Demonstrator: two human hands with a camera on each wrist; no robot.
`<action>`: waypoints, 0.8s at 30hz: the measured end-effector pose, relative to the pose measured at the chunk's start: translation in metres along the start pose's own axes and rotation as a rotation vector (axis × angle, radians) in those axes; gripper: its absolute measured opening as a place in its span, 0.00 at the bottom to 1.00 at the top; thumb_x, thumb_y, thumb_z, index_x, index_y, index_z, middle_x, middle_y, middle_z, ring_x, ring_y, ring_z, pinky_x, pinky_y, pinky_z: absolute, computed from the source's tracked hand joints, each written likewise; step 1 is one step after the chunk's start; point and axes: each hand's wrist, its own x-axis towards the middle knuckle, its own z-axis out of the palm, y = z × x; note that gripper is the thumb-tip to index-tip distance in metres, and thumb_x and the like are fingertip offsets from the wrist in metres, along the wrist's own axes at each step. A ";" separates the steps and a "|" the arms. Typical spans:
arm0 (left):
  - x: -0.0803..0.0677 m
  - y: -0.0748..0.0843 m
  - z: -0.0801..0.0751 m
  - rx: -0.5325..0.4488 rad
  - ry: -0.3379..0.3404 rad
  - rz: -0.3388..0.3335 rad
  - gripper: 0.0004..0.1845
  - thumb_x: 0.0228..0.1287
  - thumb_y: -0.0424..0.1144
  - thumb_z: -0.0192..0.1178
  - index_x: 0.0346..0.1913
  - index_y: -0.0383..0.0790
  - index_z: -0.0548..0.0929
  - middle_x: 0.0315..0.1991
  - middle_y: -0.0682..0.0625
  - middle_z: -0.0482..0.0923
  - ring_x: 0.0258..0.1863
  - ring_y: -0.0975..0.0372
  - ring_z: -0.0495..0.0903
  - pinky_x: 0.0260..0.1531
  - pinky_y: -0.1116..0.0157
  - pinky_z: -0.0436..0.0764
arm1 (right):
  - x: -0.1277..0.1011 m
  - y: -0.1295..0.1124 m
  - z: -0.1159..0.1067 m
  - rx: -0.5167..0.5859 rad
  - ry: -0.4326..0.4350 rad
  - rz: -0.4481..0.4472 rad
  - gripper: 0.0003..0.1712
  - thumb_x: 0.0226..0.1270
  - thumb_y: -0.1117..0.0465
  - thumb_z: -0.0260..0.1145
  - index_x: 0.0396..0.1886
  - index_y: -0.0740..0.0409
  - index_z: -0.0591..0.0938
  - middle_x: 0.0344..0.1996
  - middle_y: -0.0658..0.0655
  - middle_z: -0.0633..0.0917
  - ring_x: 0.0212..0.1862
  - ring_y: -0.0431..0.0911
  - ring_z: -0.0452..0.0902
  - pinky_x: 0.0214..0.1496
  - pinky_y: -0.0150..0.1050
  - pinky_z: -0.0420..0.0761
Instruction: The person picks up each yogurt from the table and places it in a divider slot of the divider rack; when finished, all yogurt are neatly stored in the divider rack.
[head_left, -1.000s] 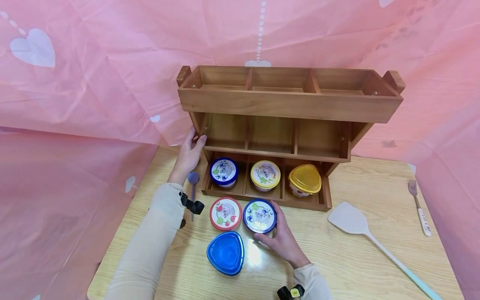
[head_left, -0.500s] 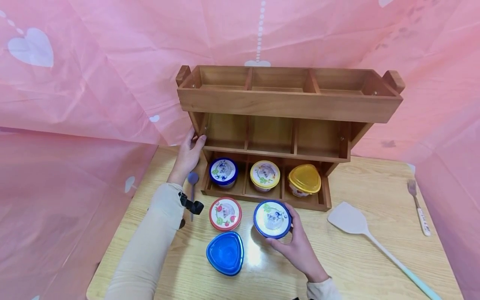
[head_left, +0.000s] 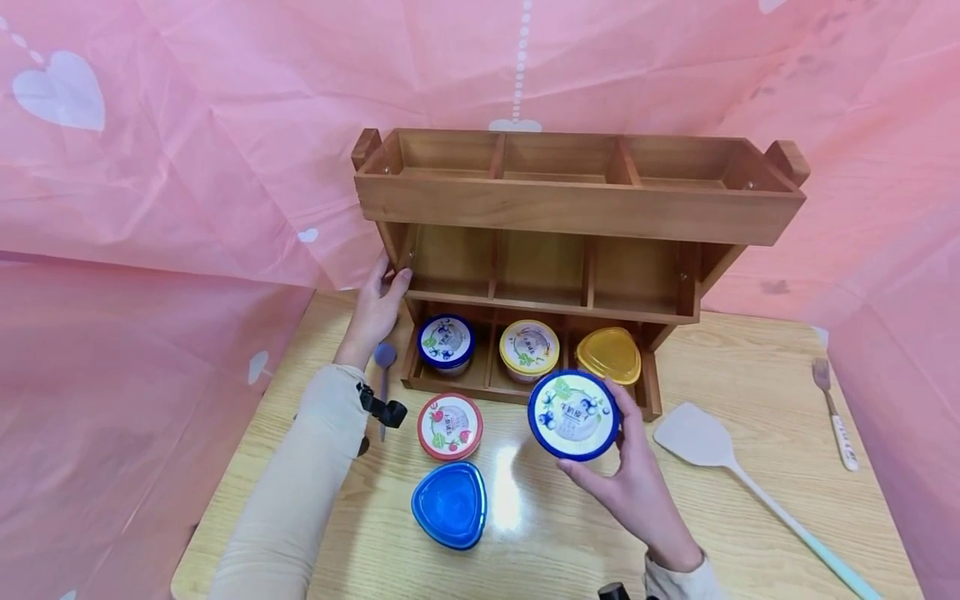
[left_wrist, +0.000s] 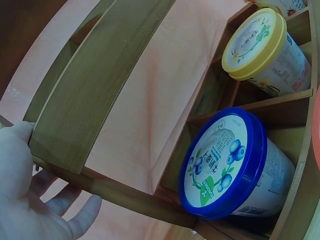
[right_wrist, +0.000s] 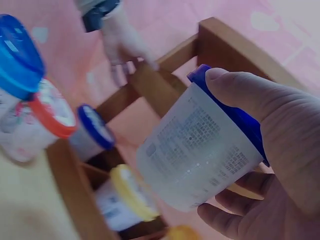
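Observation:
My right hand point(head_left: 637, 483) holds a blue-lidded tub point(head_left: 574, 415) with blueberries on its lid, raised in front of the wooden shelf point(head_left: 577, 212). Thumb and fingers wrap this tub point(right_wrist: 195, 142) in the right wrist view. At the shelf's left side, my left hand point(head_left: 372, 315) grips the frame by the middle tier, thumb in front. On the bottom tier, left to right, stand another blue-lidded tub point(head_left: 446, 340), a yellow-lidded tub point(head_left: 529, 348) and a tub with a yellow three-cornered lid point(head_left: 609, 353). A red-lidded tub point(head_left: 450, 427) and a blue three-cornered tub point(head_left: 450, 505) stand on the table.
A purple spoon point(head_left: 385, 357) lies left of the shelf. To the right lie a white spatula point(head_left: 697, 435) with a pale green handle end and a fork point(head_left: 834, 412). Pink cloth point(head_left: 225, 150) hangs behind the wooden table point(head_left: 360, 533).
My right hand has lifted the blue-lidded tub off the table from beside the red-lidded one and carried it right, towards the shelf's right end. The left hand stays on the shelf.

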 end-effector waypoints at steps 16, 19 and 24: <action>-0.013 0.033 -0.004 -0.040 -0.032 -0.016 0.30 0.76 0.36 0.49 0.77 0.40 0.55 0.74 0.37 0.60 0.70 0.44 0.66 0.71 0.52 0.65 | 0.071 -0.031 -0.065 0.108 0.121 -0.020 0.64 0.47 0.82 0.73 0.78 0.47 0.49 0.70 0.53 0.59 0.67 0.45 0.61 0.65 0.19 0.67; -0.015 0.036 -0.004 -0.026 -0.033 -0.024 0.30 0.77 0.37 0.48 0.77 0.40 0.56 0.73 0.37 0.60 0.70 0.45 0.66 0.71 0.53 0.66 | 0.084 -0.026 -0.067 0.233 0.161 -0.033 0.62 0.48 0.83 0.71 0.77 0.48 0.51 0.70 0.54 0.59 0.68 0.49 0.60 0.66 0.21 0.68; -0.012 0.030 -0.003 -0.029 -0.033 -0.024 0.30 0.77 0.37 0.48 0.77 0.40 0.55 0.73 0.36 0.61 0.69 0.44 0.66 0.71 0.51 0.65 | 0.102 -0.015 -0.067 0.362 0.241 -0.046 0.59 0.48 0.82 0.72 0.75 0.47 0.53 0.70 0.55 0.59 0.69 0.51 0.59 0.68 0.25 0.67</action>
